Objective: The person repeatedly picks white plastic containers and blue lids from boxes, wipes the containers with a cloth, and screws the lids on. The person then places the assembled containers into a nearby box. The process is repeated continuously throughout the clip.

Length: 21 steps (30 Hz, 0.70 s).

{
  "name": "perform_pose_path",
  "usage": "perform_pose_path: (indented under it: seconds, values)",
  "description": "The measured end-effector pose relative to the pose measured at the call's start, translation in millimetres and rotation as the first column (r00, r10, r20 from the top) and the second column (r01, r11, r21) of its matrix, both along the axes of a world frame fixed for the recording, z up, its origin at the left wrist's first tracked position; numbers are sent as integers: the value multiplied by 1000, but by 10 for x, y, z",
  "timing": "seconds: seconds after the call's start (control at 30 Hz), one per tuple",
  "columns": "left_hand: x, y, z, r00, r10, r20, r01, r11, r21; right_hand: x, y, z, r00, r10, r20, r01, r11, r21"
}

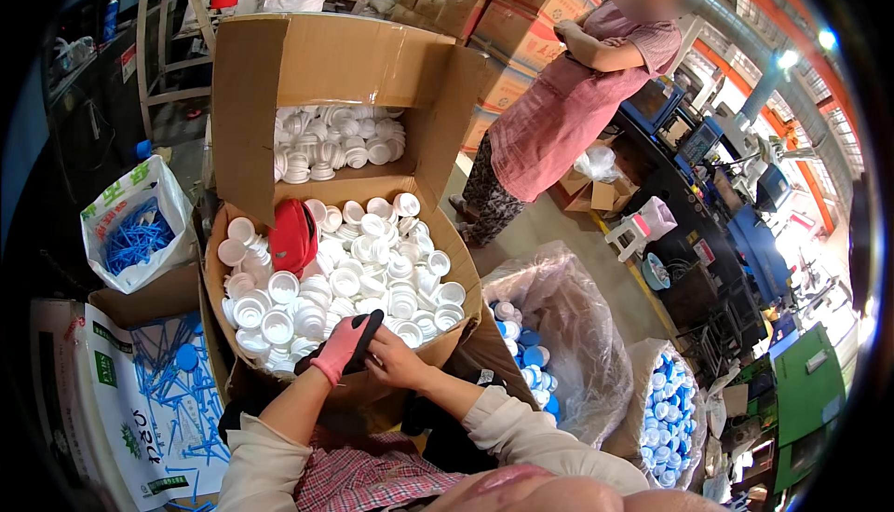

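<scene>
My left hand (346, 348) wears a pink and black glove and is held over the near edge of a cardboard box (473, 279) full of white plastic caps (345, 281). My bare right hand (395, 364) is right beside it, its curled fingers meeting the gloved fingers. Both hands look closed. Whatever may be between their fingers is hidden or too small to name. A red pouch (293, 237) lies on the caps at the box's far left.
Behind stands another open box with white caps (335, 144). Blue plastic sticks fill a white bag (140, 237) and lie on a white sack (121, 400) at left. Blue and white caps (666, 419) fill bags at right. A person (568, 93) stands with folded arms beyond.
</scene>
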<state>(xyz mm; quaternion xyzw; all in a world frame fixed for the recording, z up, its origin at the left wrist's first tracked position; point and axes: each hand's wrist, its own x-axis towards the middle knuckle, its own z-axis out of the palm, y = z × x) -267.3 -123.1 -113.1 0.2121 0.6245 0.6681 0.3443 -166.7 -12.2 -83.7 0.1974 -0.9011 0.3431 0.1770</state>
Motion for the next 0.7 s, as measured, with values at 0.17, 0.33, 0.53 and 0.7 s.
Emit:
perform_pose_path:
  seconds: [0.17, 0.33, 0.53, 0.7]
  values:
    - [-52, -11, -139, 997, 44, 58, -49, 996, 78, -86, -59, 113, 998, 11, -66, -11, 1000, 5]
    - [5, -58, 125, 998, 11, 57, -18, 992, 127, -101, -29, 83, 999, 18, -51, -17, 1000, 12]
    - [18, -49, 166, 1000, -4, 14, 2, 992, 125, -63, -25, 191, 999, 16, -33, -16, 1000, -10]
    - [7, -27, 100, 1000, 9, -9, -9, 998, 65, -40, 8, 159, 1000, 28, 6, -28, 1000, -13]
